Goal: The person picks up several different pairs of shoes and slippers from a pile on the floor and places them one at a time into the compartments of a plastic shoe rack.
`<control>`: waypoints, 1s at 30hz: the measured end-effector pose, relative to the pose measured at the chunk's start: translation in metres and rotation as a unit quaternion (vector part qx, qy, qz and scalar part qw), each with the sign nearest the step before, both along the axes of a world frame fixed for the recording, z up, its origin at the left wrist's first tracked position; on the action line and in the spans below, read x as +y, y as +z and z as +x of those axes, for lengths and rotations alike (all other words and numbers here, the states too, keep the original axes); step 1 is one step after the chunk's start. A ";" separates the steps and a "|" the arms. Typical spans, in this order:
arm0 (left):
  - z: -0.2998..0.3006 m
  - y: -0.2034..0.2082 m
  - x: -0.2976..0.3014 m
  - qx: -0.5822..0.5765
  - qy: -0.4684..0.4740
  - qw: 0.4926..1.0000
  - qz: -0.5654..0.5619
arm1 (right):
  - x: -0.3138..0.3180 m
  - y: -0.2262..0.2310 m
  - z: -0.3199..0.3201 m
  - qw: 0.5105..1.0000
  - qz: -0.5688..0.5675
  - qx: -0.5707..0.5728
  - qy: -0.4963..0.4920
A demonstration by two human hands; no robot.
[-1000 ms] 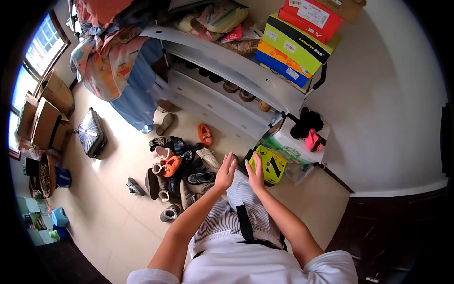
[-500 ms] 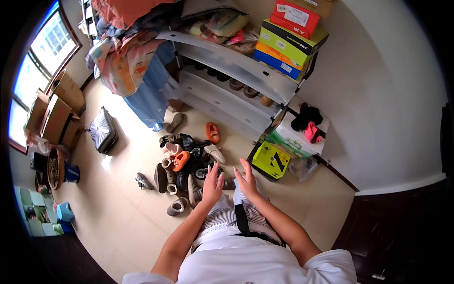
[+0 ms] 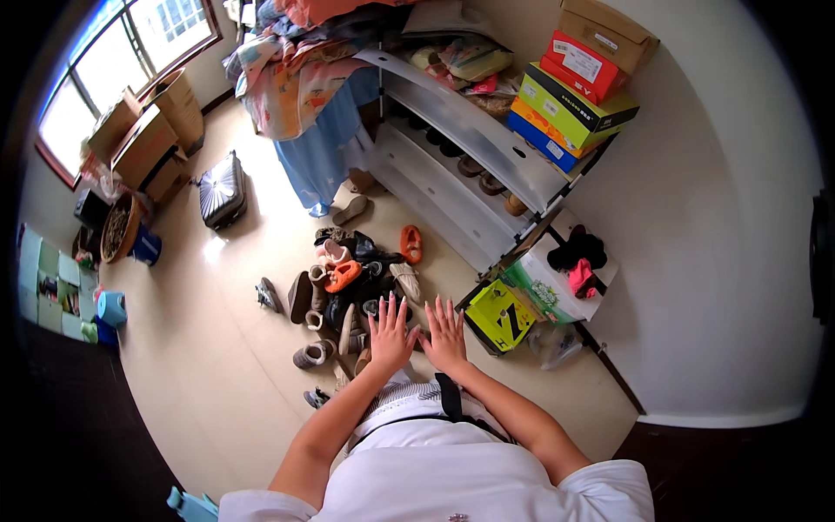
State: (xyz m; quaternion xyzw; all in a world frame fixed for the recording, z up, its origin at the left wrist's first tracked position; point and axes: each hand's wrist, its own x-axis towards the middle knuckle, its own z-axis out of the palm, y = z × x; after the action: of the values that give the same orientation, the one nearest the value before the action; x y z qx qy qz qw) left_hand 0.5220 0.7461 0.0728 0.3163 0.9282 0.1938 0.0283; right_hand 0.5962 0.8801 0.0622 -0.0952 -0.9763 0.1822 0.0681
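Observation:
My left hand (image 3: 392, 337) is held out in front of me, palm down, fingers stretched and apart, with nothing in it. Beside it my right hand (image 3: 444, 337) is spread the same way, also holding nothing; the thumbs nearly meet. Beyond and to the left of them lies a jumbled pile of shoes on the floor: an orange shoe (image 3: 344, 276), a second orange shoe (image 3: 411, 244), a beige shoe (image 3: 405, 283), brown ankle boots (image 3: 314, 354) and several dark ones. My hands hide the pile's near right part. A grey shoe (image 3: 268, 295) lies apart on the left.
A shoe rack (image 3: 452, 204) with tilted translucent fronts stands ahead, stacked shoe boxes (image 3: 570, 109) on its right end. A yellow-green box (image 3: 500, 317) and a white carton (image 3: 557, 283) sit by the wall. At left are a silver suitcase (image 3: 223, 193), cardboard boxes (image 3: 143, 148) and a basket (image 3: 119, 228).
My hands have turned from facing palms to palms down, with the fingers spreading. The view has shifted, so the room sits farther right and more of the near floor shows.

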 end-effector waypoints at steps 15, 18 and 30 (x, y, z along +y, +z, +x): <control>0.183 -0.018 0.028 -0.044 0.145 0.988 0.028 | 0.036 -0.016 0.129 0.984 -0.023 -0.085 0.154; 0.208 -0.021 0.020 -0.048 0.185 0.981 0.014 | 0.030 -0.020 0.143 0.982 -0.022 -0.057 0.177; 0.251 -0.026 -0.009 -0.103 0.251 0.962 0.030 | -0.004 -0.038 0.172 0.967 -0.079 -0.098 0.222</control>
State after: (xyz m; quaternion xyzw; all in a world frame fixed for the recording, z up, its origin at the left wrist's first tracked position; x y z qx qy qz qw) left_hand 0.7726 0.7375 0.0464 0.0522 0.9635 0.2545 0.0650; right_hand 0.7683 0.8761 0.0246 0.1017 -0.9572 0.2594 -0.0783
